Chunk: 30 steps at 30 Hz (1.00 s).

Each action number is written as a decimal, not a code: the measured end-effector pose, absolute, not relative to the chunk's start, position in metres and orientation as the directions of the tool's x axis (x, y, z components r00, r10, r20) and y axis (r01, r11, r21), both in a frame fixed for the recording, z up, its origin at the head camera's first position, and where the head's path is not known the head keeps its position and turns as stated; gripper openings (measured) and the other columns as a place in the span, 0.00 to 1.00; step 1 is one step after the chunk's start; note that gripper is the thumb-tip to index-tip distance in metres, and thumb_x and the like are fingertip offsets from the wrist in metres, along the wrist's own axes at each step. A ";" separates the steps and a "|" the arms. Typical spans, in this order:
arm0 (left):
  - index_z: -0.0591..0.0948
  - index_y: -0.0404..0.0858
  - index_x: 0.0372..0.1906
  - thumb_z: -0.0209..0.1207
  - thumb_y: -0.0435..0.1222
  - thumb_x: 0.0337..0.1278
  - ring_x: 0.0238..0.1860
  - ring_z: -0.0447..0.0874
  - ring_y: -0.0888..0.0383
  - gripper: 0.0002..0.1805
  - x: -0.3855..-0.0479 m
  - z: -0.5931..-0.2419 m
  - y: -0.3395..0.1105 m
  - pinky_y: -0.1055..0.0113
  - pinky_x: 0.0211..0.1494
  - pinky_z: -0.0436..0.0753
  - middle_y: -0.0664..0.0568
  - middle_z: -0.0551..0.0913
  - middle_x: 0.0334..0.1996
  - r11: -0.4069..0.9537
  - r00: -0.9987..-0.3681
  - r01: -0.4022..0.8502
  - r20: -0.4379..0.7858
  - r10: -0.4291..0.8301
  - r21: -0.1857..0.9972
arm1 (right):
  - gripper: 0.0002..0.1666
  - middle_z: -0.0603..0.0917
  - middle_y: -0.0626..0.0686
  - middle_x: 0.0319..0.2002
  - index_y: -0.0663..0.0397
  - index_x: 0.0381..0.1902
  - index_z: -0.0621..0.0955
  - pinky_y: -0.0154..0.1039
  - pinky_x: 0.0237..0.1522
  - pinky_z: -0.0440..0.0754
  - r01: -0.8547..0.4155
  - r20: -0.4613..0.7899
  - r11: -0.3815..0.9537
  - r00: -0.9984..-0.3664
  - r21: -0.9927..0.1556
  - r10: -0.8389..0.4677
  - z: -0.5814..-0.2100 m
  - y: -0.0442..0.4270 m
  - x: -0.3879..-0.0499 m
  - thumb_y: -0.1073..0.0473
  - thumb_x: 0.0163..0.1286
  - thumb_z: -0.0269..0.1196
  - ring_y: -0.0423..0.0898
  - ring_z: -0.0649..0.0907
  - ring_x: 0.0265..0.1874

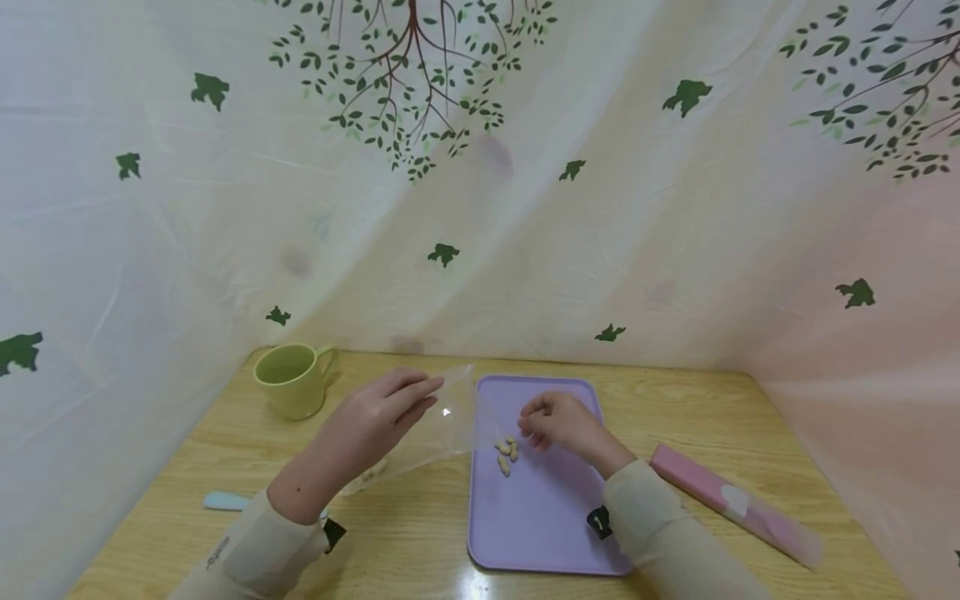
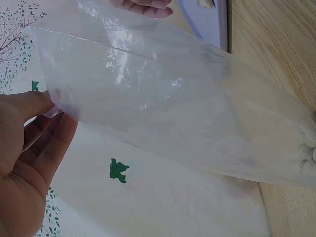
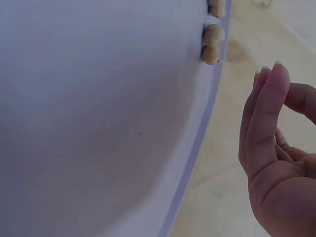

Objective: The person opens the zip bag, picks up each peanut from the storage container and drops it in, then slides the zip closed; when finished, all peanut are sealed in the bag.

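Observation:
My left hand pinches the rim of a clear plastic bag between thumb and fingers. Several peanuts lie at the bag's low end, near the wooden table. Above the purple tray is my right hand, its fingers gently bent and the thumb close to them; I see nothing held there. In the right wrist view the same hand hangs beside the tray's rim. A few loose peanuts rest on the tray, left of that hand.
A green mug stands at the back left. Partly under the left forearm lies a light-blue handle. To the right of the tray is a long pink package. A leaf-patterned cloth hangs behind the table.

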State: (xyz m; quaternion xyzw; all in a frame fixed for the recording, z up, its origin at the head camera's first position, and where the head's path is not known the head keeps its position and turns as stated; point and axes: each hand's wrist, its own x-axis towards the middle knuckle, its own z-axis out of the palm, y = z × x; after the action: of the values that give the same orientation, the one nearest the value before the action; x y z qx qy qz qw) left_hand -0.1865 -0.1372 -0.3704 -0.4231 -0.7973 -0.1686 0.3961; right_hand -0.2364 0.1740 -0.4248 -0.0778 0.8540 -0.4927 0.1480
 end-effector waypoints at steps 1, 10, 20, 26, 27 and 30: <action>0.90 0.35 0.55 0.48 0.46 0.85 0.39 0.93 0.56 0.24 -0.187 -0.370 -0.137 0.69 0.41 0.93 0.47 0.90 0.44 0.585 -0.329 0.808 0.774 0.542 -0.066 | 0.11 0.92 0.59 0.37 0.67 0.48 0.85 0.40 0.34 0.92 0.016 -0.182 0.507 -0.943 -0.862 -0.280 -0.427 0.174 -0.237 0.64 0.73 0.65 0.44 0.88 0.27; 0.90 0.34 0.55 0.48 0.46 0.86 0.39 0.93 0.57 0.25 -0.186 -0.368 -0.137 0.69 0.40 0.93 0.47 0.90 0.44 0.583 -0.327 0.810 0.775 0.540 -0.064 | 0.07 0.89 0.54 0.28 0.61 0.39 0.85 0.36 0.30 0.86 -0.017 -0.232 0.643 -0.925 -0.766 -0.301 -0.434 0.169 -0.235 0.63 0.67 0.70 0.44 0.86 0.23; 0.90 0.34 0.55 0.48 0.46 0.85 0.39 0.93 0.57 0.24 -0.185 -0.368 -0.138 0.68 0.40 0.92 0.48 0.90 0.44 0.586 -0.326 0.808 0.776 0.540 -0.069 | 0.08 0.87 0.52 0.25 0.56 0.31 0.85 0.33 0.26 0.83 -0.032 -0.281 0.721 -0.908 -0.692 -0.309 -0.435 0.159 -0.232 0.60 0.68 0.73 0.43 0.85 0.20; 0.90 0.35 0.56 0.49 0.46 0.86 0.39 0.93 0.57 0.24 -0.185 -0.369 -0.139 0.68 0.40 0.93 0.48 0.90 0.44 0.592 -0.331 0.803 0.774 0.540 -0.069 | 0.11 0.87 0.52 0.24 0.55 0.29 0.85 0.34 0.25 0.83 -0.034 -0.290 0.732 -0.905 -0.680 -0.311 -0.433 0.155 -0.230 0.59 0.68 0.74 0.44 0.85 0.20; 0.90 0.35 0.56 0.49 0.46 0.85 0.39 0.93 0.57 0.24 -0.185 -0.369 -0.139 0.68 0.40 0.93 0.48 0.90 0.44 0.592 -0.331 0.803 0.774 0.540 -0.069 | 0.11 0.87 0.52 0.24 0.55 0.28 0.85 0.34 0.25 0.83 -0.033 -0.290 0.731 -0.905 -0.682 -0.312 -0.432 0.154 -0.230 0.58 0.69 0.74 0.44 0.85 0.20; 0.90 0.35 0.56 0.50 0.45 0.85 0.39 0.93 0.57 0.22 -0.186 -0.369 -0.138 0.69 0.40 0.92 0.48 0.90 0.44 0.588 -0.328 0.806 0.775 0.539 -0.068 | 0.12 0.88 0.53 0.24 0.56 0.28 0.85 0.35 0.26 0.84 -0.034 -0.292 0.727 -0.902 -0.685 -0.318 -0.432 0.153 -0.230 0.58 0.69 0.74 0.44 0.85 0.20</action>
State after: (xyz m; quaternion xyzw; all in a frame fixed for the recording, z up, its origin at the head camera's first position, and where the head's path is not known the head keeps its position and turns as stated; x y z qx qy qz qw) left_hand -0.1857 -0.1382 -0.3691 -0.4218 -0.7975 -0.1677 0.3975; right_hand -0.2302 0.1531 -0.4318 -0.0968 0.9078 -0.3563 0.1990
